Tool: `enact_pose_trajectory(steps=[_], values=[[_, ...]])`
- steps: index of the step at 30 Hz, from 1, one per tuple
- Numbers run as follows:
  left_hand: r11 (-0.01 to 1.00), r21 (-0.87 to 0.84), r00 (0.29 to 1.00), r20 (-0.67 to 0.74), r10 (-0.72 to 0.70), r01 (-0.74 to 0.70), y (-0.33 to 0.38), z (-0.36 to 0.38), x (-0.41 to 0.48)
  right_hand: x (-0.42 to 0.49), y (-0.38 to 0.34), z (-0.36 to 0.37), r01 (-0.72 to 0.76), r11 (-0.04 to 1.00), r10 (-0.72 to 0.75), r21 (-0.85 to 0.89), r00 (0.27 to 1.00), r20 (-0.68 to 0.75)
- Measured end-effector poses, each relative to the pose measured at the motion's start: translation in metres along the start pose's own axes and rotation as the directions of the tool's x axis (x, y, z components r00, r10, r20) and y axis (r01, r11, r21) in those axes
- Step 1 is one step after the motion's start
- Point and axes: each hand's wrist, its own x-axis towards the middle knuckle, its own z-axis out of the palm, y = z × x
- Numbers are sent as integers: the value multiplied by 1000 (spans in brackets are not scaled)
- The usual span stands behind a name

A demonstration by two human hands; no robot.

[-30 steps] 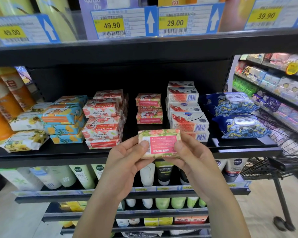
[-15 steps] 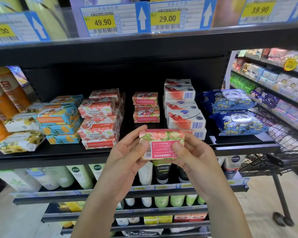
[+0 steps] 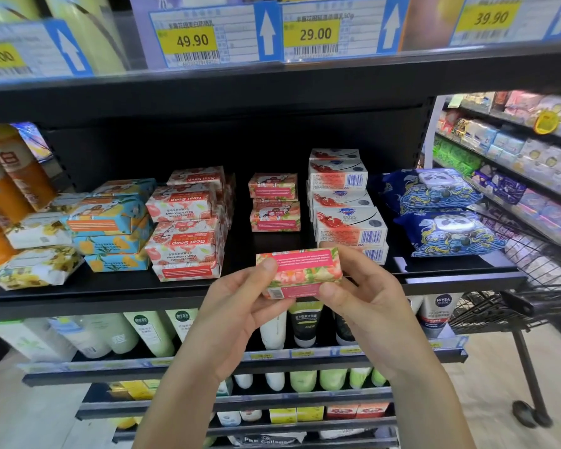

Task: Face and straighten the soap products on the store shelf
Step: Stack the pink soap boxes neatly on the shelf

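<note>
Head view, soap box (image 3: 300, 272) held level, long axis left-right

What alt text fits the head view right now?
The left hand and right hand pinch a pink floral soap box by its ends before a black shelf. Behind it stand a matching stack and Goat Soap boxes with upside-down labels.

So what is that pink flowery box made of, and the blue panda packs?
The pink flowery box looks like printed cardboard: sharp folded edges, flat faces, slight sheen. The blue panda packs look like soft plastic film: puffy, wrinkled, shiny.
</note>
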Motion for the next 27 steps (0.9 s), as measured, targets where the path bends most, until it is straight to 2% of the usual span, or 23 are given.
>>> enact_pose_trajectory(steps=[5, 14, 19, 27], values=[[998, -26, 998, -27, 48, -49, -3, 2, 0, 1, -6, 6, -65, 996, 69, 61, 995, -68], [998, -30, 996, -64, 54, -56, -6, -1, 1, 5, -5, 16, -190, 981, 192, 31, 972, -138], [999, 1, 993, -111, 51, -52, -6, -2, 0, 4, -4, 19, -158, 986, 164, 56, 978, -131], [998, -38, 999, -19, 44, -45, -1, -8, -4, 5, 1, 11, -52, 995, 57, 81, 997, -59]])
